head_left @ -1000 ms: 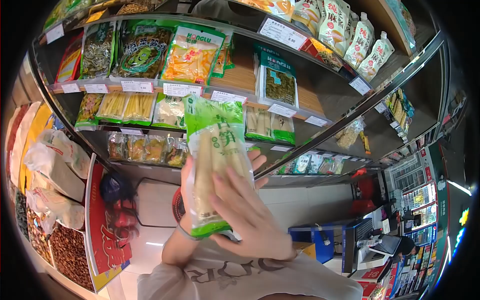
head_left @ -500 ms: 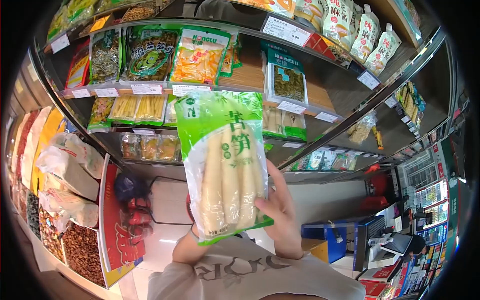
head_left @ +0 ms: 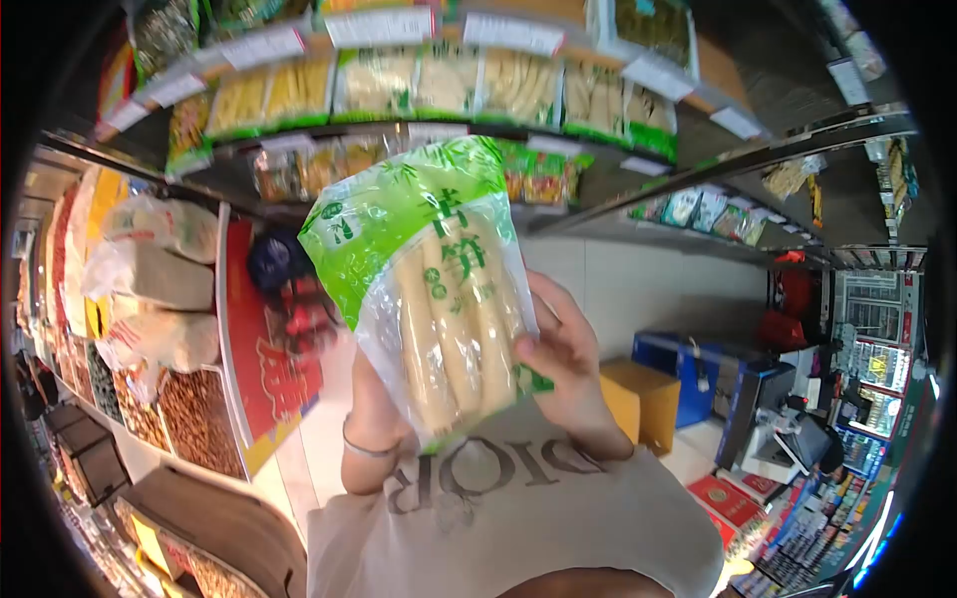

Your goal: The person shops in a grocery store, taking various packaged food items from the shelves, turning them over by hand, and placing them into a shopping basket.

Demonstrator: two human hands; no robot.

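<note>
A clear and green bag of bamboo shoots is held up before my chest, tilted a little, its printed front toward me. Several long pale shoots show through the plastic. My right hand grips the bag's lower right edge, thumb on the front and the other fingers curled behind. My left hand, with a band at the wrist, is behind the bag's lower left side; its fingers are hidden by the bag.
Ahead, shelves carry packed bamboo shoots and price labels. On the left are white plastic bags and a bin of brown dried goods. A cardboard box and a blue bin stand to the right.
The bag has tilted, its top leaning left, and sits slightly higher in view. The view has dipped, so the shelves appear higher and more of the floor-level surroundings show.
</note>
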